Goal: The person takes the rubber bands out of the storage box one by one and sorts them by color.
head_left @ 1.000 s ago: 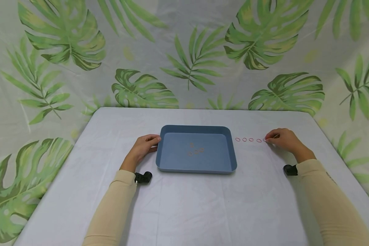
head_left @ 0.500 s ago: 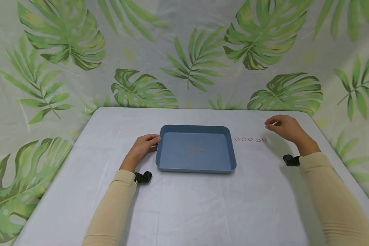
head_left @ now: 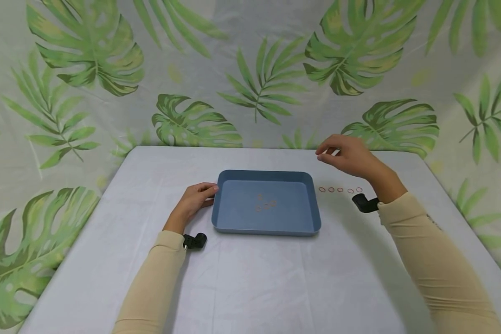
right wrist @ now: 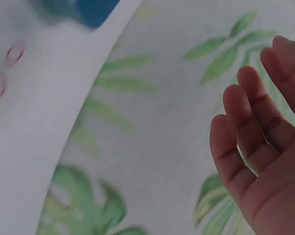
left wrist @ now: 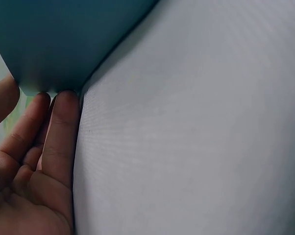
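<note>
Five rings in a row on the table, others in the tray

The work seems to be partway. Five red rings (head_left: 337, 190) lie in one row on the white table (head_left: 254, 283), right of the centre of the frame, near the right wall of the tray (head_left: 234, 220). They lie apart from one another, and the space between the third and the fourth, counted from the tray, is a little wider. This row is the part which looks done.

At the centre of the frame, inside the tray, there is a small group of orange rings (head_left: 267, 204). I count perhaps four, but they are faint. In my judgement these are what is left; whether all must leave the tray, I cannot tell.

The left hand (head_left: 194, 202), left of centre, has its fingers almost straight, touching the tray's left side without clasping it. The right hand (head_left: 345, 156), in the upper right, hangs in the air, apart from rings and tray. Its fingers are loosely bent, and I see nothing held in them
</note>
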Available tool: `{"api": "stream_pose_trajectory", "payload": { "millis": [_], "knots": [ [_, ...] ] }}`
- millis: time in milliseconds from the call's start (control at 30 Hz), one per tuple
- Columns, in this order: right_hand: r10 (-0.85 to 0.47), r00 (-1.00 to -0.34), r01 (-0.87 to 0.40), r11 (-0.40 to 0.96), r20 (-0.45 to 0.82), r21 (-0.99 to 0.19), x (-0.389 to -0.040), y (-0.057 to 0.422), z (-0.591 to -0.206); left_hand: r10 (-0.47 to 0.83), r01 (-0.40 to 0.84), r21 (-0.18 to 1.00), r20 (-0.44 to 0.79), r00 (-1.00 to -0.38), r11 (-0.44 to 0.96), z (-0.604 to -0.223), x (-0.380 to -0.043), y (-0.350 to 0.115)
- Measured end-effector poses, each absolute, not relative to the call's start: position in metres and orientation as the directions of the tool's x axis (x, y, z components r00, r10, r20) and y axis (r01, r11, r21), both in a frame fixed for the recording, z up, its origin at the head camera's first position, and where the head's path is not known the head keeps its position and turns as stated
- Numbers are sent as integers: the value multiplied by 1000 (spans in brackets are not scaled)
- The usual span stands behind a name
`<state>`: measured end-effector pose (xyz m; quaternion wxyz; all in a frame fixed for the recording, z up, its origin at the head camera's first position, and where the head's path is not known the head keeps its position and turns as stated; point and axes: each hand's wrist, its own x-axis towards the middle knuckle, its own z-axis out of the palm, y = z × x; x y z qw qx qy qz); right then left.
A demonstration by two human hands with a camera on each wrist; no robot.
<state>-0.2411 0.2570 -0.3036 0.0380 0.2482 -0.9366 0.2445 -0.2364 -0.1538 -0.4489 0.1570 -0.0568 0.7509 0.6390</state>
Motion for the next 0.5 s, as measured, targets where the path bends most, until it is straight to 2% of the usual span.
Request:
{"api": "stream_pose_trajectory", "payload": {
  "millis": [200,500],
  "knots": [
    [-603,-786,-594,671,140,-444,-243,209,-307,117,-285,942,-308,-944,177,-447,-235,-156],
    [-653,-754,-597,638,69,-486,-251,176,-343,127,-283,943,-307,-943,176,-446,-235,-155]
  ]
}}
